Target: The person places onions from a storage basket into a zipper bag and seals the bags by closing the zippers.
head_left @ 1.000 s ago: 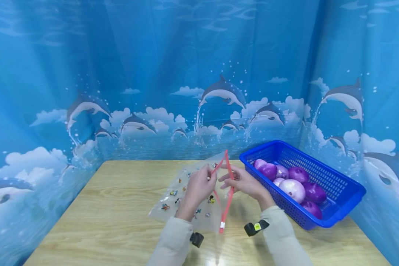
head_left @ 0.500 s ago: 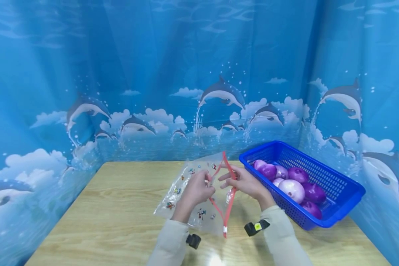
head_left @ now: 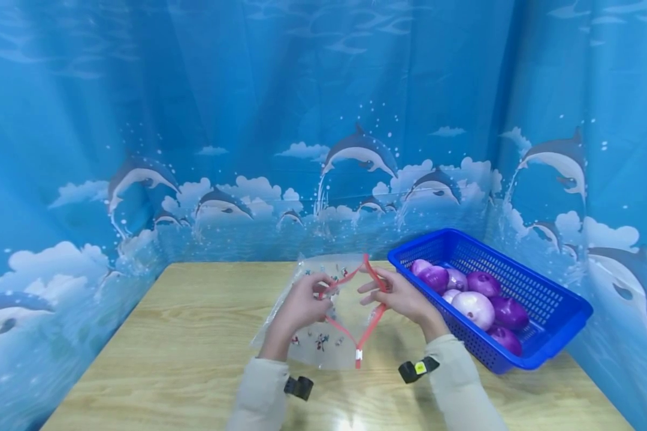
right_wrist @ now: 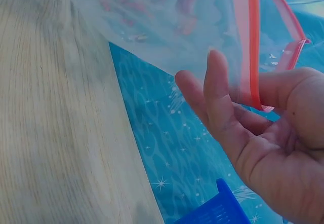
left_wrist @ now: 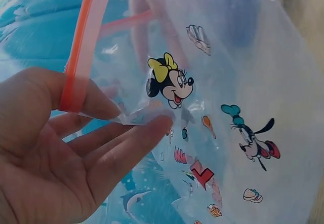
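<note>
A clear zip bag [head_left: 318,356] printed with cartoon figures has a red-edged mouth, which gapes in a diamond shape between the two hands. On the bag's left rim, my left hand [head_left: 302,302] pinches the red strip between thumb and fingers. The right hand [head_left: 407,296] pinches the opposite rim, with its other fingers stretched along the outside of the film, as the right wrist view shows. A white slider [head_left: 359,354] sits at the near end of the red strip. Through the film no contents show, only the printed figures.
A blue perforated basket [head_left: 563,326] stands at the right of the wooden table [head_left: 156,359], close to the right hand. Several purple onions [head_left: 509,311] and a paler peeled onion [head_left: 473,308] lie in it. A dolphin-printed curtain [head_left: 259,120] surrounds the table.
My left hand has moved left with its rim of the bag, so the mouth has widened. The right hand has stayed nearly in place.
</note>
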Demonstrator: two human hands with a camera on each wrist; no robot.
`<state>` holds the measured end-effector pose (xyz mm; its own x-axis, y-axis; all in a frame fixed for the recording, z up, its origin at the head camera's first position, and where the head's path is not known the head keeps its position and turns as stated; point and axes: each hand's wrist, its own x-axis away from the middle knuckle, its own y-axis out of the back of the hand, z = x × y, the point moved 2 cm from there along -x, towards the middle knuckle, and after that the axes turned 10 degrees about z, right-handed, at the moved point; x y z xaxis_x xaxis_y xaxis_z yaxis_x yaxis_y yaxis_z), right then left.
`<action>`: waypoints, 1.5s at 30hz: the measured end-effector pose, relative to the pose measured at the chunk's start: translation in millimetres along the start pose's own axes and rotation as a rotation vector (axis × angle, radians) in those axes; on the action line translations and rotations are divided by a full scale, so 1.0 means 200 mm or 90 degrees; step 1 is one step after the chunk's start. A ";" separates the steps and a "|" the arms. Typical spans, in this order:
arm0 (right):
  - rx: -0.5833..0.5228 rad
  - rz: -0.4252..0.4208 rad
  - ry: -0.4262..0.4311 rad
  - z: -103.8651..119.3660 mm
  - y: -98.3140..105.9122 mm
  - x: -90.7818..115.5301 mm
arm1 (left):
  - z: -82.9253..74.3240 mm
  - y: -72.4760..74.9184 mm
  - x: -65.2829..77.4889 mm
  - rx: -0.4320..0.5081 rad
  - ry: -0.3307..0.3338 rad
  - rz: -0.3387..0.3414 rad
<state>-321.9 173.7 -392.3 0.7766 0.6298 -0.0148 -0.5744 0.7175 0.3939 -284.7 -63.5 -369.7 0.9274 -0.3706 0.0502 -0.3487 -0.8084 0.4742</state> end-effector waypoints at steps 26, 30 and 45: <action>0.036 0.032 0.010 0.01 -0.03 -0.01 | -0.15 0.20 0.16 -0.106 0.027 -0.126; 0.032 0.037 0.006 0.01 -0.03 -0.01 | -0.10 0.20 0.15 -0.092 0.033 -0.093; -0.027 0.043 -0.010 0.01 -0.05 -0.02 | -0.03 0.19 0.13 0.010 -0.001 -0.074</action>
<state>-318.8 164.0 -393.1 0.7397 0.6725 0.0244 -0.6353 0.6859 0.3549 -274.1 -101.2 -345.2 0.9616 -0.2744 -0.0067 -0.2403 -0.8533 0.4627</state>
